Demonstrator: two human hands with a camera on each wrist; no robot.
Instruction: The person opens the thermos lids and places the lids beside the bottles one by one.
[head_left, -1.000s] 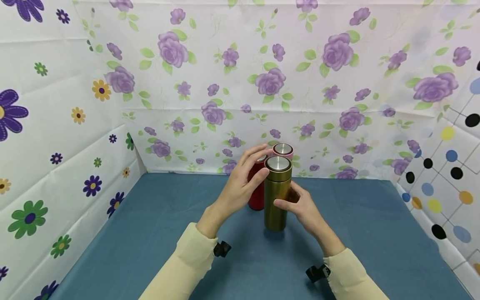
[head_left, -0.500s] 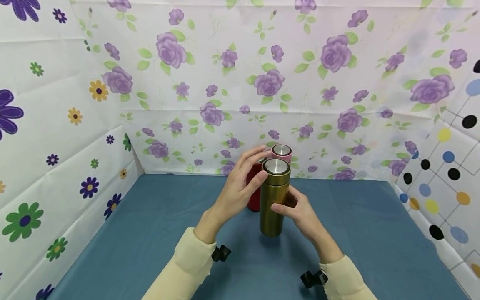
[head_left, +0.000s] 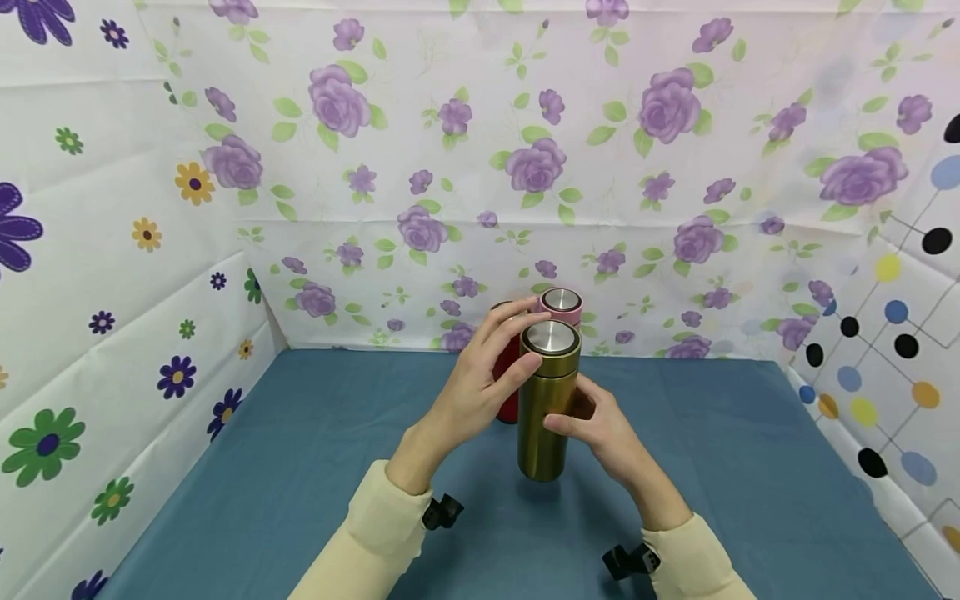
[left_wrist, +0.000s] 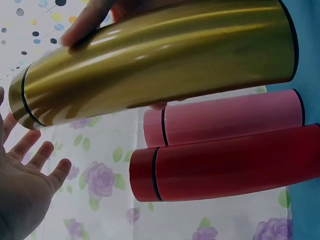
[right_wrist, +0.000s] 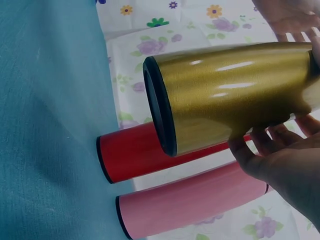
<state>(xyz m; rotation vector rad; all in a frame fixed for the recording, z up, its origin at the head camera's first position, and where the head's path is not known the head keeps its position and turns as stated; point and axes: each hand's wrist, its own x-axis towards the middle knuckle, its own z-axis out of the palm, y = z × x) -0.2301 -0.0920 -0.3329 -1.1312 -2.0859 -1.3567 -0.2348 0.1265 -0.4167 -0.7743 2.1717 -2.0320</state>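
Observation:
A gold thermos flask (head_left: 543, 425) with a steel-topped lid stays upright over the table, its dark base (right_wrist: 162, 107) raised off the cloth in the right wrist view. My right hand (head_left: 611, 435) grips its body from the right, thumb in front. Beside the lid, on the left, my left hand (head_left: 480, 379) is held with fingers spread; in the left wrist view those fingers (left_wrist: 37, 155) are close to the lid, and contact is unclear. Behind stand a red flask (left_wrist: 230, 167), partly covered by the left hand in the head view, and a pink flask (left_wrist: 230, 120), mostly hidden there by the gold one.
Blue cloth (head_left: 315, 467) covers the table. A floral sheet (head_left: 420, 167) rises at the back edge, with patterned sheets along the left and right sides. Both wrists carry small black cameras; the left wrist camera (head_left: 442, 512) shows below the hand.
The gold flask has come slightly nearer to me in the right hand, away from the red and pink ones. The left fingers have shifted a little rightward over the lid's far side.

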